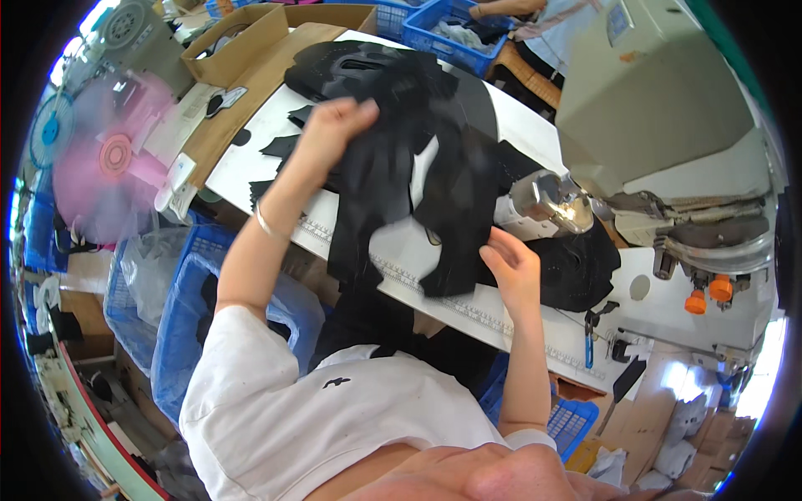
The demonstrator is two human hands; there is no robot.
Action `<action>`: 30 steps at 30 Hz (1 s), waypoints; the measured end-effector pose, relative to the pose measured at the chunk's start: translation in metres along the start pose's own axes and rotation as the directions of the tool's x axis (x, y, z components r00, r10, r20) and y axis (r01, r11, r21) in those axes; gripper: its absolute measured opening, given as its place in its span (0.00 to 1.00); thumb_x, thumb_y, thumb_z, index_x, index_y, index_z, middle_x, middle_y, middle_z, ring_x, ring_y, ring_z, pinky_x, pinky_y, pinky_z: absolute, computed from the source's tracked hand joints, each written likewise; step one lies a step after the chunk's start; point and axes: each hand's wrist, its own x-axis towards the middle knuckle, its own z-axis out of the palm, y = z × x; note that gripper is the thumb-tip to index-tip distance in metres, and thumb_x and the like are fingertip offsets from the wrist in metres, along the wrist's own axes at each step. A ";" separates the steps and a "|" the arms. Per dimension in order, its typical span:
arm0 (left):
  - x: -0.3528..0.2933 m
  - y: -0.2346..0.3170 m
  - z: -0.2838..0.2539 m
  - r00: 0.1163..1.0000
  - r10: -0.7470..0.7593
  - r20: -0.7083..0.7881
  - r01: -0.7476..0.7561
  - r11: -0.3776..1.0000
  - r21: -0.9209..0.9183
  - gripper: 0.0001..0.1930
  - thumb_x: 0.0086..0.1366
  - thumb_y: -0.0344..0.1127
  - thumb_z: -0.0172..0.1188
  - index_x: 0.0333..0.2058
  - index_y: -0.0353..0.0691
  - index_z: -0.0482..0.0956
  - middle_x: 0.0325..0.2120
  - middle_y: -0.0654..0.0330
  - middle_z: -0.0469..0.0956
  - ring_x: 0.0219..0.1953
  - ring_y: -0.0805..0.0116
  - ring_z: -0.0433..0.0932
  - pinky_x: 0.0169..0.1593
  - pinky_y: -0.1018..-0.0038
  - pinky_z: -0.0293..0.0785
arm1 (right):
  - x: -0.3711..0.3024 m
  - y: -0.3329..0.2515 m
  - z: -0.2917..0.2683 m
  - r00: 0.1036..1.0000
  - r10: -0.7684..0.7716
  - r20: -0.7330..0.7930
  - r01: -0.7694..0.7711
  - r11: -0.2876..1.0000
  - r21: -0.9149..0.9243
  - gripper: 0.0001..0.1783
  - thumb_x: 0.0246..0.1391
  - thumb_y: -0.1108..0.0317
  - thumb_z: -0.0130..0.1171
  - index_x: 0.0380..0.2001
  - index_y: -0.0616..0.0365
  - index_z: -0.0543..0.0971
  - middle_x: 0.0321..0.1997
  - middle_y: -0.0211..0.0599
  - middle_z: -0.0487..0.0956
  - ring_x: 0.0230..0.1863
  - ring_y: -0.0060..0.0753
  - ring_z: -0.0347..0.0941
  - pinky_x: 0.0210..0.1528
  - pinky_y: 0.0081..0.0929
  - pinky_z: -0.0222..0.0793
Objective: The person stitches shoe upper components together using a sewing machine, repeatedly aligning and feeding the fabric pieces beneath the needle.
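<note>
A large black cut piece of fabric or soft sheet, with curved edges and openings, spreads over the white sewing table. My left hand is closed at its upper left part, the fingers curled and slightly blurred. At the piece's lower right edge my right hand pinches the material between thumb and fingertips. More black pieces lie stacked behind it, partly covered. Another black pile rests to the right, below the sewing machine's shiny metal head.
The machine body stands at the right. Blue-handled snips lie near the front edge. A pink fan spins at the left, above blue lined crates. A cardboard box and a co-worker's arm are at the back.
</note>
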 end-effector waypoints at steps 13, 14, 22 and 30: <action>0.150 -0.081 -0.101 0.942 -0.239 -0.233 0.303 0.907 0.293 0.21 0.64 0.41 0.61 0.32 0.20 0.76 0.24 0.54 0.79 0.24 0.62 0.83 0.21 0.70 0.76 | -0.013 -0.028 -0.112 0.924 -0.188 -0.333 0.020 0.894 -0.448 0.14 0.62 0.69 0.54 0.47 0.66 0.79 0.42 0.39 0.82 0.40 0.24 0.78 0.46 0.22 0.72; 0.143 -0.072 -0.106 0.966 -0.131 -0.223 0.240 0.775 0.585 0.17 0.65 0.38 0.59 0.28 0.25 0.77 0.25 0.51 0.80 0.29 0.56 0.83 0.28 0.63 0.78 | 0.000 -0.027 -0.125 0.914 -0.228 -0.336 0.001 0.829 -0.559 0.16 0.61 0.67 0.55 0.48 0.66 0.78 0.45 0.41 0.81 0.44 0.27 0.77 0.49 0.24 0.71; 0.043 -0.069 -0.121 0.926 0.156 0.343 -0.374 0.259 0.891 0.13 0.55 0.29 0.61 0.40 0.47 0.82 0.42 0.63 0.78 0.43 0.60 0.78 0.44 0.68 0.76 | 0.054 -0.004 -0.170 0.973 -0.201 -0.112 -0.053 0.275 -0.960 0.31 0.49 0.58 0.66 0.56 0.57 0.73 0.54 0.52 0.76 0.57 0.54 0.70 0.59 0.44 0.63; 0.047 -0.073 -0.124 0.789 0.279 0.548 -0.515 -0.186 0.837 0.15 0.55 0.32 0.60 0.44 0.46 0.79 0.39 0.64 0.76 0.44 0.64 0.77 0.45 0.68 0.76 | 0.003 -0.050 -0.133 0.773 -0.579 -0.258 -0.047 0.353 -0.934 0.14 0.59 0.63 0.58 0.41 0.63 0.78 0.41 0.49 0.80 0.42 0.53 0.75 0.46 0.40 0.68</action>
